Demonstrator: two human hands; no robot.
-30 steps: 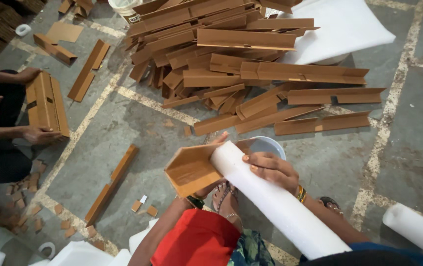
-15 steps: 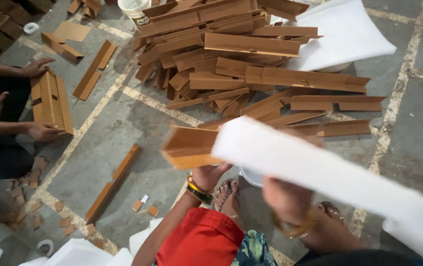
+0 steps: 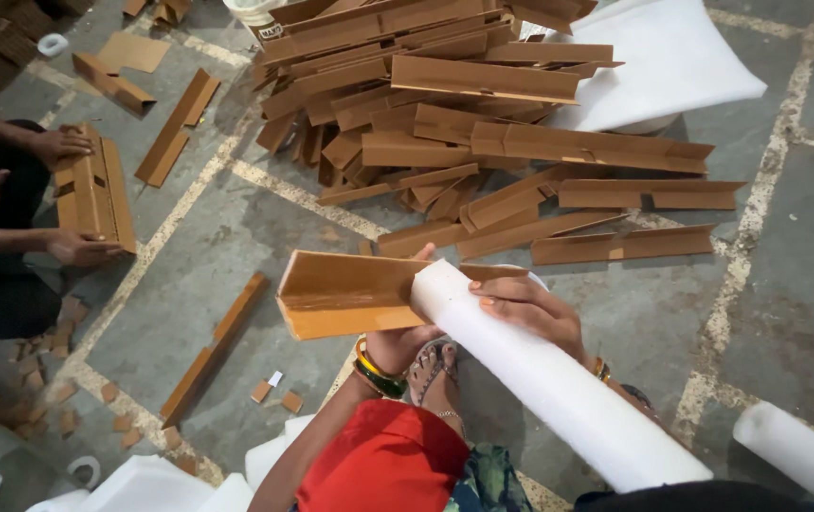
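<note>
My left hand grips a brown L-shaped cardboard corner piece from below, holding it level above the floor. My right hand lies over the top end of a long white foam roll, pressing it against the right end of the cardboard piece. The roll slants down to the lower right across my lap. My bare foot shows just under the two hands.
A big heap of cardboard corner pieces fills the floor ahead, with a white foam sheet behind it. At left another person's hands hold a cardboard bundle. A single strip and another foam roll lie on the floor.
The foam roll, raised and blurred half a second ago, has come back down against the cardboard piece, and my right hand now rests on its upper end. The person at left has shifted the bundle slightly.
</note>
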